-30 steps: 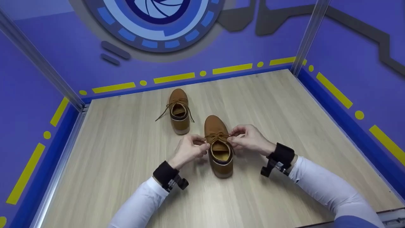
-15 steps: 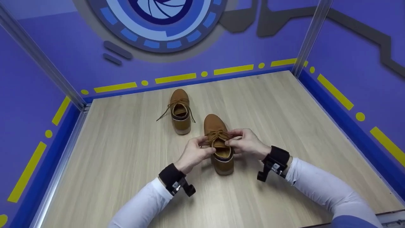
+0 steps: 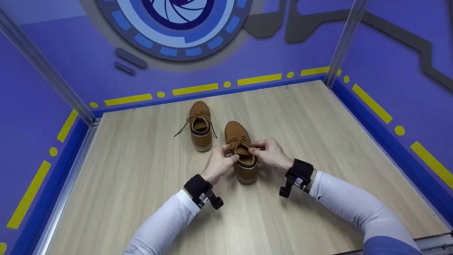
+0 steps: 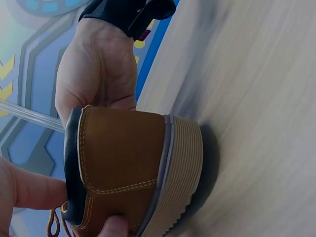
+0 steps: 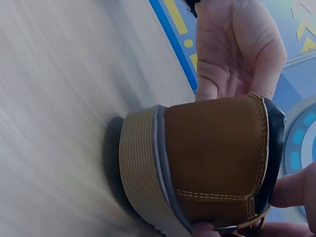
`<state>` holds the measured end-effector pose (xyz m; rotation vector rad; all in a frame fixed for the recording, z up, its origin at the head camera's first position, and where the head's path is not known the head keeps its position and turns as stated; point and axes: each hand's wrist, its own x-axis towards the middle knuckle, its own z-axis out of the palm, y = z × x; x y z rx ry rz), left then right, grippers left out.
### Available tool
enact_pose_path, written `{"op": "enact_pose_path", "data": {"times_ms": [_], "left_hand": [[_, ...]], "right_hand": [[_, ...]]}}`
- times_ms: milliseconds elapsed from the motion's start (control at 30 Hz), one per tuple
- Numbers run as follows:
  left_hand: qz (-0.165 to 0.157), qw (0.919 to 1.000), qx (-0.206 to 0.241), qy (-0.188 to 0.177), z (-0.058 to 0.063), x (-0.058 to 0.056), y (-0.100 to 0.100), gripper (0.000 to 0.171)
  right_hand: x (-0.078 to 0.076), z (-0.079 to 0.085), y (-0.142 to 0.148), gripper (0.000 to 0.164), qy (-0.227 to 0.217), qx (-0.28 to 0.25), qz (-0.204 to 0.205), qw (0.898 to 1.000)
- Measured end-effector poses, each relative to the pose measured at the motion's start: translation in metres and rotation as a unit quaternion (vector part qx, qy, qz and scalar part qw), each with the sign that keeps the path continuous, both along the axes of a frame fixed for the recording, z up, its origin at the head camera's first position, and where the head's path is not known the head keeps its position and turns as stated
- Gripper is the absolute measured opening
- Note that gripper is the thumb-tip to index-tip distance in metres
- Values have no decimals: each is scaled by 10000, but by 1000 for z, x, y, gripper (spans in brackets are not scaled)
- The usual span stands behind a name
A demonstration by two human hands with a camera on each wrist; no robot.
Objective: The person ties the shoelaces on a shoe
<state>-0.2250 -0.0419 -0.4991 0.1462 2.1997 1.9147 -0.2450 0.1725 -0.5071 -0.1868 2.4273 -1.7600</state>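
Between my two hands is a brown lace-up shoe (image 3: 234, 131), toe pointing away, its laces tied in a bow. My left hand (image 3: 218, 163) grips its left side, thumb at the collar and fingers along the outside. On the opposite side, my right hand (image 3: 271, 154) holds the collar the same way. The left wrist view shows the shoe's stitched heel (image 4: 123, 148) and ribbed sole close over the table; the right thumb (image 5: 294, 191) presses the dark collar in the right wrist view. The matching shoe (image 3: 201, 140) stands farther back on the left, its lace ends spread out.
A pale wood-grain tabletop (image 3: 141, 177) lies under both shoes. Blue-purple panels with yellow markings (image 3: 195, 89) enclose it at the back and sides, joined by metal corner posts (image 3: 345, 42).
Both hands have moved from the laces to the shoe's sides and taken hold of it. The shoe has shifted forward and slightly left, toward the other shoe, which stays put.
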Motion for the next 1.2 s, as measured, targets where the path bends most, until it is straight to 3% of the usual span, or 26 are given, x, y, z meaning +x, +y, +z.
{"op": "enact_pose_path", "data": {"times_ms": [300, 500, 700, 1067, 1200], "left_hand": [[233, 9992, -301, 123, 0, -19, 4, 63], [373, 9992, -133, 60, -2, -35, 8, 63], [586, 9983, 11, -27, -1, -51, 15, 62], [1292, 9914, 93, 156, -3, -75, 29, 58], [1501, 9885, -120, 139, -4, -84, 33, 57]], "right_hand": [[-20, -4, -7, 32, 4, -151, -202, 9997], [-35, -5, -9, 34, 26, -197, -307, 9993], [-50, -5, -9, 37, -280, -551, -478, 9969], [-79, -4, -11, 40, -592, -800, -681, 9927], [-90, -8, -11, 40, -693, -1045, -696, 9897]]}}
